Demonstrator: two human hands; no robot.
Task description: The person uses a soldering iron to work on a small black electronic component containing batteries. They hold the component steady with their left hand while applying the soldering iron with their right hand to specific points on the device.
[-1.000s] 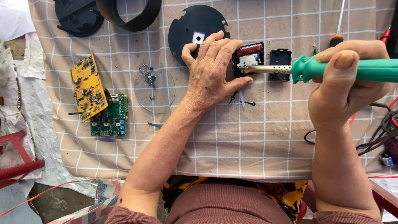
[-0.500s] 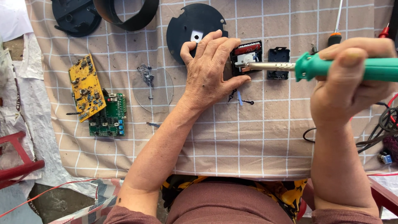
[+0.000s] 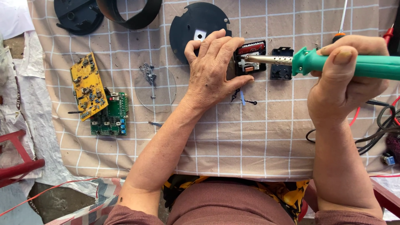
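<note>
My left hand [image 3: 214, 68] lies palm down on the checked cloth, its fingers pressed against a small black module [image 3: 251, 57] with red and white parts inside. My right hand [image 3: 346, 85] grips the green handle of a soldering iron [image 3: 354, 64]. The iron's metal tip reaches left into the module. A second small black casing [image 3: 281, 63] sits just right of the module, under the iron's shaft. A black round disc [image 3: 196, 25] lies beyond my left fingers.
A yellow circuit board [image 3: 86, 85] overlaps a green one [image 3: 110, 116] at the left. A clear round disc [image 3: 155, 86] with small screws lies mid-cloth. Black ring and cover sit at the top left. Cables [image 3: 375, 129] trail at the right; a screwdriver [image 3: 341, 21] lies top right.
The view has shifted slightly. The iron and my right hand have edged a little left, with the tip staying at the module. My left hand has stayed in place.
</note>
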